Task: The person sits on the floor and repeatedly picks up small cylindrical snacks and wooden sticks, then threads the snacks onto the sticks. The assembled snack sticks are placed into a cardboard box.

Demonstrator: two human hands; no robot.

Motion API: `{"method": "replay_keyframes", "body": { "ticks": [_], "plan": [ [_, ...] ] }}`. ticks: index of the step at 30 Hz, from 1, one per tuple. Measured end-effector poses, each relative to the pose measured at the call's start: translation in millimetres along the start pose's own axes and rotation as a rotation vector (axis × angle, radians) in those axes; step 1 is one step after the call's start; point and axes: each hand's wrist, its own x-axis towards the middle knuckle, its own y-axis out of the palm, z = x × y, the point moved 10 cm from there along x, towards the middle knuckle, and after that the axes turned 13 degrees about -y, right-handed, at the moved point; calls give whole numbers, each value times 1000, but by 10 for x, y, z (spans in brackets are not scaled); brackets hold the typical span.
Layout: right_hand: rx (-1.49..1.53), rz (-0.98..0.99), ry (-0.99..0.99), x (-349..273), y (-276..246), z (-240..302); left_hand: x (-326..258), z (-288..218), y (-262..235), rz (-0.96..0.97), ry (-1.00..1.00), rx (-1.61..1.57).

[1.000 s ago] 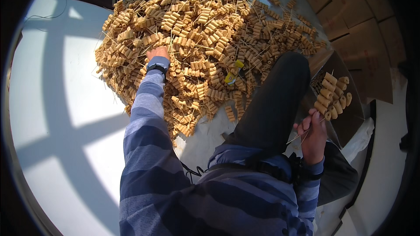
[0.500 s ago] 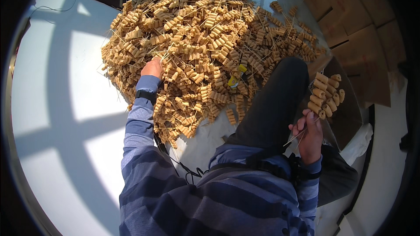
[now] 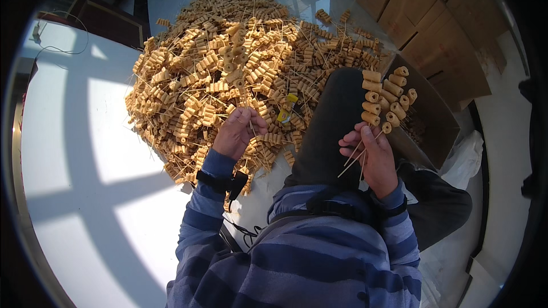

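In front of me rises a big pile of skewers (image 3: pixel 182 74), each threaded with tan, tube-shaped rolled pieces. My left hand (image 3: pixel 238 131) pinches the thin stick of one skewer (image 3: pixel 234 57), which stands up over the pile with its rolls at the top. On the right, my right hand (image 3: pixel 371 151) is closed round the sticks of a small bunch of skewers (image 3: pixel 390 100). The rolls of that bunch fan out above the fingers, and the bare stick ends poke out below toward my body.
A yellow packet (image 3: pixel 287 108) lies among the skewers. Beyond my bent knee (image 3: pixel 317 114) stands an open cardboard box (image 3: pixel 439 128), with flattened cartons (image 3: pixel 422 17) behind it. Clear plastic (image 3: pixel 465 157) bunches beside the box. A black cable (image 3: pixel 245 231) lies near my waist.
My left hand has come back from the pile toward me, lifting a skewer out. My right hand, with its bunch, has moved left and up.
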Motion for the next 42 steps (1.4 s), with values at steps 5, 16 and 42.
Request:
{"method": "replay_keyframes", "body": {
  "ticks": [5, 16, 42],
  "plan": [
    [2, -5, -132, 4, 43, 150, 189, 775, 1607, 338, -220, 72],
    [152, -21, -42, -286, -476, 254, 277, 1588, 2493, 405, -650, 413],
    [53, 2, 53, -717, -640, 235, 660, 278, 2595, 382, 89, 59]
  ]
}}
